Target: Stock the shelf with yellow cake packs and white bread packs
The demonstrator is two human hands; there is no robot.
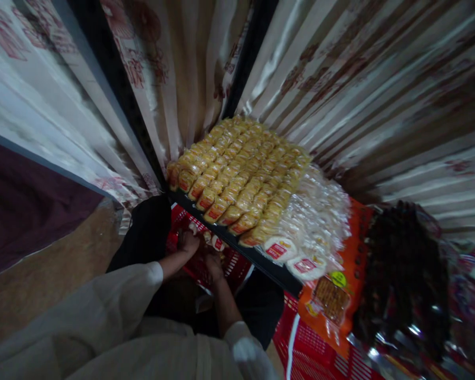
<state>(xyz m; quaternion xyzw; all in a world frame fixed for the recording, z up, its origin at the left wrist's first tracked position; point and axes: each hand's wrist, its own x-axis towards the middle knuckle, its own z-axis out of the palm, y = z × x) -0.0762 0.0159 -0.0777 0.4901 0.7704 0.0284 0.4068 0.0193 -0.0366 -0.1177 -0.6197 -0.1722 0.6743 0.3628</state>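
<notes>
At seven o'clock from mid-view, a red basket (237, 268) sits between the person's knees, under the shelf's black edge (261, 261), with small packs (218, 243) in it. Both hands reach into it. The left hand (189, 241), towards eight o'clock, has its fingers beside a pale piece (193, 228); I cannot tell how far they are closed or whether they hold it. The right hand (212, 264), at seven o'clock, points its fingers up towards a white, red-labelled pack lying at its twelve o'clock; dimness hides whether they grip anything.

On the shelf, rows of yellow packs (241, 182) fill mid-view, with white packs (314, 211) at their four o'clock. Further towards four o'clock come an orange pack (350, 264) and dark packs (404, 279). Another red basket (312, 338) shows at five. Pale curtains (340, 63) hang at two.
</notes>
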